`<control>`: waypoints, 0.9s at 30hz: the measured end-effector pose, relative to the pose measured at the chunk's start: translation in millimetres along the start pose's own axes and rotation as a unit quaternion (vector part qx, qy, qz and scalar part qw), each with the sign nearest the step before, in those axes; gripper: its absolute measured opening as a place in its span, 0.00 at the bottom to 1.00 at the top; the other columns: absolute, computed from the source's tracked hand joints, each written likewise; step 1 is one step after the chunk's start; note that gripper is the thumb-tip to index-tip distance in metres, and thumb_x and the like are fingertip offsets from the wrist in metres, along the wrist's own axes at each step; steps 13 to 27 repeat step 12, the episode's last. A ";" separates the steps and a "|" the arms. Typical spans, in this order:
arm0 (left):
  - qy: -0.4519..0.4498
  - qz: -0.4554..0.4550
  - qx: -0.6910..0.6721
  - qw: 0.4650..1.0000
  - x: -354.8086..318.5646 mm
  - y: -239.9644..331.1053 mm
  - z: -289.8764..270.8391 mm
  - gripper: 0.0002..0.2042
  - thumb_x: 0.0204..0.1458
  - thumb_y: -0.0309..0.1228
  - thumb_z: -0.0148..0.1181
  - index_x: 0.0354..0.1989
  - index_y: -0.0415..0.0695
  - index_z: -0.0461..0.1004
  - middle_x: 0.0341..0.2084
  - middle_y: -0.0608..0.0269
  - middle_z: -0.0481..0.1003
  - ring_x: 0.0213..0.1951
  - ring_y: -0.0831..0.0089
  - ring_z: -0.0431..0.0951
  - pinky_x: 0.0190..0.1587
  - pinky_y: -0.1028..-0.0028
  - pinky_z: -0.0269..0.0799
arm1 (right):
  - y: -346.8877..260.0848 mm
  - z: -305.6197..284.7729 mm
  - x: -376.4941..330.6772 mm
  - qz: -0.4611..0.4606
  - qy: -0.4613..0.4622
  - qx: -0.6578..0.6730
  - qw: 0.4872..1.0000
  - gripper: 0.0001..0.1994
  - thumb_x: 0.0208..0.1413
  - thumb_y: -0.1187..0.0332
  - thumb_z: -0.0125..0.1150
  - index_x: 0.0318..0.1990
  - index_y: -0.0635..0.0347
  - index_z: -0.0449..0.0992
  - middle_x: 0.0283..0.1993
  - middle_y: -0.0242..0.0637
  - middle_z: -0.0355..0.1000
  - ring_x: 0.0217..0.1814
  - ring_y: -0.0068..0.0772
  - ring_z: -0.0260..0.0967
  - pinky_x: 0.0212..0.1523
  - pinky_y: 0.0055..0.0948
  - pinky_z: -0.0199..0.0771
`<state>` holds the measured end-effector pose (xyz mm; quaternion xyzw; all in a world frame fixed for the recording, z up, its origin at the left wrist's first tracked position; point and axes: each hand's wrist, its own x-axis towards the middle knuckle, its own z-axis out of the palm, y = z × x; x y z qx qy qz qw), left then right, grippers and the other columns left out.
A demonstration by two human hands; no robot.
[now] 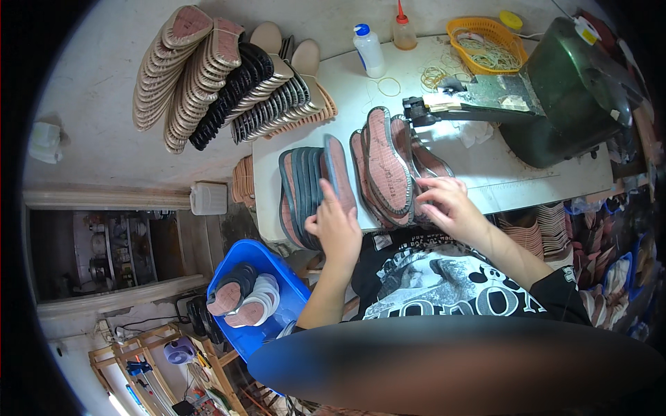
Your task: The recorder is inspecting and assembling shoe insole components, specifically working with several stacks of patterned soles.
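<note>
My left hand is at the near end of a grey-edged insole with a pinkish face. Its index finger lies along one side of that insole and the thumb is by the near end. Left of it, a row of similar grey-edged insoles stands on edge, packed together. My right hand is at the right side of a pile of dark-rimmed insoles, fingers bent and spread. Its fingertips touch or nearly touch the pile's edge. The uppermost insole there lies face up with handwriting on it.
A dark green machine with an arm stands at the table's right. Behind are a yellow basket of rubber bands, a white bottle and a red-tipped bottle. Stacked insoles rise far left; a blue bin stands below left.
</note>
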<state>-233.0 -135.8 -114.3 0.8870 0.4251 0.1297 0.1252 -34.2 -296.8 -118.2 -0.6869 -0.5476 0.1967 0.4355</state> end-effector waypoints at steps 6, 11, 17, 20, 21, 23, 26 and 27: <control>0.092 -0.025 -0.472 0.876 8.2 42.0 -32.9 0.36 0.51 0.24 0.59 0.66 0.34 0.45 0.56 0.49 0.63 0.57 0.64 0.64 0.61 0.67 0.56 | -4.2 -34.5 10.1 0.113 -0.069 0.340 0.931 0.19 0.55 0.65 0.61 0.53 0.63 0.70 0.53 0.39 0.69 0.53 0.29 0.67 0.55 0.31 0.66; -0.005 0.029 -0.657 0.753 11.8 89.8 -7.0 0.32 0.55 0.28 0.59 0.63 0.35 0.48 0.54 0.54 0.63 0.57 0.69 0.61 0.63 0.69 0.50 | -28.3 -19.4 34.1 0.107 -0.046 0.465 0.878 0.32 0.54 0.62 0.64 0.63 0.61 0.56 0.57 0.40 0.64 0.59 0.29 0.62 0.58 0.30 0.62; -0.040 0.007 -0.685 0.727 17.0 89.5 -8.4 0.32 0.55 0.30 0.58 0.63 0.35 0.48 0.57 0.54 0.60 0.58 0.69 0.61 0.63 0.68 0.50 | -24.5 -21.3 36.4 0.121 -0.032 0.483 0.867 0.33 0.54 0.61 0.64 0.64 0.60 0.55 0.59 0.41 0.63 0.60 0.30 0.60 0.59 0.32 0.61; -0.040 0.007 -0.685 0.727 17.0 89.5 -8.4 0.32 0.55 0.30 0.58 0.63 0.35 0.48 0.57 0.54 0.60 0.58 0.69 0.61 0.63 0.68 0.50 | -24.5 -21.3 36.4 0.121 -0.032 0.483 0.867 0.33 0.54 0.61 0.64 0.64 0.60 0.55 0.59 0.41 0.63 0.60 0.30 0.60 0.59 0.32 0.61; -0.040 0.007 -0.685 0.727 17.0 89.5 -8.4 0.32 0.55 0.30 0.58 0.63 0.35 0.48 0.57 0.54 0.60 0.58 0.69 0.61 0.63 0.68 0.50 | -24.5 -21.3 36.4 0.121 -0.032 0.483 0.867 0.33 0.54 0.61 0.64 0.64 0.60 0.55 0.59 0.41 0.63 0.60 0.30 0.60 0.59 0.32 0.61; -0.040 0.007 -0.685 0.727 17.0 89.5 -8.4 0.32 0.55 0.30 0.58 0.63 0.35 0.48 0.57 0.54 0.60 0.58 0.69 0.61 0.63 0.68 0.50 | -24.5 -21.3 36.4 0.121 -0.032 0.483 0.867 0.33 0.54 0.61 0.64 0.64 0.60 0.55 0.59 0.41 0.63 0.60 0.30 0.60 0.59 0.32 0.61; -0.040 0.007 -0.685 0.727 17.0 89.5 -8.4 0.32 0.55 0.30 0.58 0.63 0.35 0.48 0.57 0.54 0.60 0.58 0.69 0.61 0.63 0.68 0.50 | -24.5 -21.3 36.4 0.121 -0.032 0.483 0.867 0.33 0.54 0.61 0.64 0.64 0.60 0.55 0.59 0.41 0.63 0.60 0.30 0.60 0.59 0.32 0.61; -0.040 0.007 -0.685 0.727 17.0 89.5 -8.4 0.32 0.55 0.30 0.58 0.63 0.35 0.48 0.57 0.54 0.60 0.58 0.69 0.61 0.63 0.68 0.50 | -24.5 -21.3 36.4 0.121 -0.032 0.483 0.867 0.33 0.54 0.61 0.64 0.64 0.60 0.55 0.59 0.41 0.63 0.60 0.30 0.60 0.59 0.32 0.61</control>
